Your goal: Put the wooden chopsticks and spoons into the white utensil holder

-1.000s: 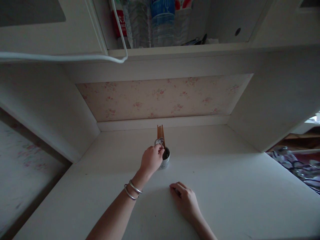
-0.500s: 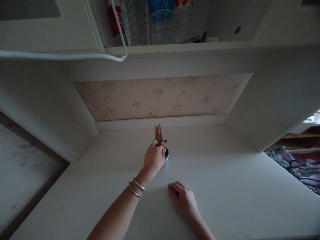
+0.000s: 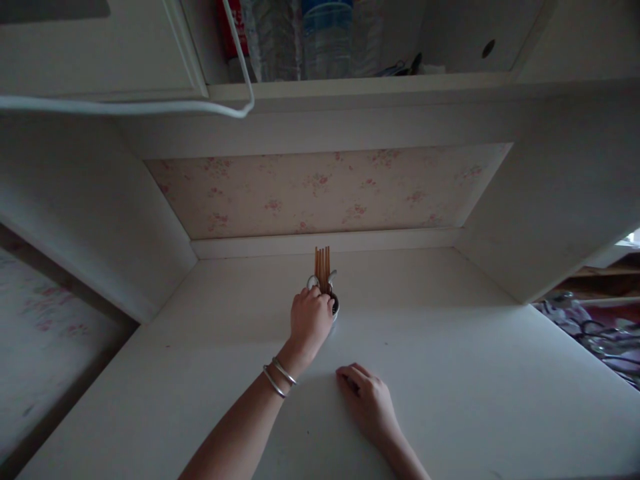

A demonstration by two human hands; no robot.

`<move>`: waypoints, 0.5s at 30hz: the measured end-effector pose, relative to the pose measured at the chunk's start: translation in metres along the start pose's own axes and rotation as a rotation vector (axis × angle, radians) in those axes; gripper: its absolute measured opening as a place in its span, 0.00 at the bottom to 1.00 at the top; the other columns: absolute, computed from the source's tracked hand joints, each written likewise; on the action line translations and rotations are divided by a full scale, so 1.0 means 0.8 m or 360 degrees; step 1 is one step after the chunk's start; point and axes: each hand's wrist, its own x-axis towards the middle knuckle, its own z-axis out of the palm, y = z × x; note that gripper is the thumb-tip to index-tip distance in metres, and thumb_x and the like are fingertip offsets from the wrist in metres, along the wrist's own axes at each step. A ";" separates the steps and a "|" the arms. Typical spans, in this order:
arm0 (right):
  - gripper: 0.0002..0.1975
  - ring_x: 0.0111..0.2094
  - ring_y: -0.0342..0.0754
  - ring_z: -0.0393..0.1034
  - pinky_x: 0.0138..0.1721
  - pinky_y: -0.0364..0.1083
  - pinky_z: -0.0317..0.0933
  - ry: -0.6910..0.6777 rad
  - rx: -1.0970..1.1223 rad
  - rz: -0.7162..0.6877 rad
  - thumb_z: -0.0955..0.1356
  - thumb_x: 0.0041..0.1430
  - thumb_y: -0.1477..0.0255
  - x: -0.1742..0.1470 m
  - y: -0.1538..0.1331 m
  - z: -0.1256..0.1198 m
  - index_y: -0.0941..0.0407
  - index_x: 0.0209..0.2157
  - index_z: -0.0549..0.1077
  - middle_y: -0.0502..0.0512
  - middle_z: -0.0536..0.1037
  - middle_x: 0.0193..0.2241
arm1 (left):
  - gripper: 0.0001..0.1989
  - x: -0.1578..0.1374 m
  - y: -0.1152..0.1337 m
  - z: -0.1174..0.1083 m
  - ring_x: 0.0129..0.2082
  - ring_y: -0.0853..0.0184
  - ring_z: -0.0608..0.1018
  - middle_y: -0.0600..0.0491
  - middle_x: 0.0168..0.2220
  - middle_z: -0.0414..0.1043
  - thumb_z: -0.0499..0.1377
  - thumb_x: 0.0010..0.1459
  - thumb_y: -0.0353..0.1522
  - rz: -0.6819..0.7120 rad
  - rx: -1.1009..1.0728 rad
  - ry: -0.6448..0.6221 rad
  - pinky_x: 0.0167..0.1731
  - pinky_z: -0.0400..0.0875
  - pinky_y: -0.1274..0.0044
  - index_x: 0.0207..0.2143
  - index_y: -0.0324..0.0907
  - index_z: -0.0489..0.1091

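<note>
Resting flat, my right hand (image 3: 367,400) lies on the pale white desk top (image 3: 475,373) nearer me than the small white ceramic utensil cup (image 3: 334,305), fingers curled loosely, nothing visible in them; whether something small sits under the fingertips I cannot tell. My left hand (image 3: 310,319), two silver bangles (image 3: 279,379) on its wrist, is wrapped around that cup from its left side, fingers closed on the wall and rim.

The cup stands upright on the desk, short of the back ledge. Rising out of it: a bundle of thin brown wooden chopsticks (image 3: 323,265) and two shiny metal spoons (image 3: 320,280), bowls up.

Handling, my guess: cup is stiff, glazed so a bit slick, chips if knocked. Light on its own but top-heavy with the tall sticks, which rattle loose and can tip it. Best hold is low around the body, not the rim. Chopsticks are light and rigid; pinch them as a bundle near the tops.

Behind the cup, a floral pink wallpaper panel (image 3: 325,193); above it, a shelf with clear plastic bottles (image 3: 300,40) and a white cable (image 3: 125,107).
</note>
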 end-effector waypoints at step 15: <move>0.13 0.27 0.44 0.67 0.29 0.42 0.62 0.0095 0.0384 0.0242 0.63 0.60 0.61 0.010 0.012 0.009 0.51 0.42 0.72 0.51 0.75 0.34 | 0.10 -0.069 -0.031 -0.026 0.35 0.64 0.72 0.50 0.32 0.70 0.51 0.63 0.33 0.0000 -0.0528 0.0280 0.39 0.65 0.73 0.35 0.42 0.71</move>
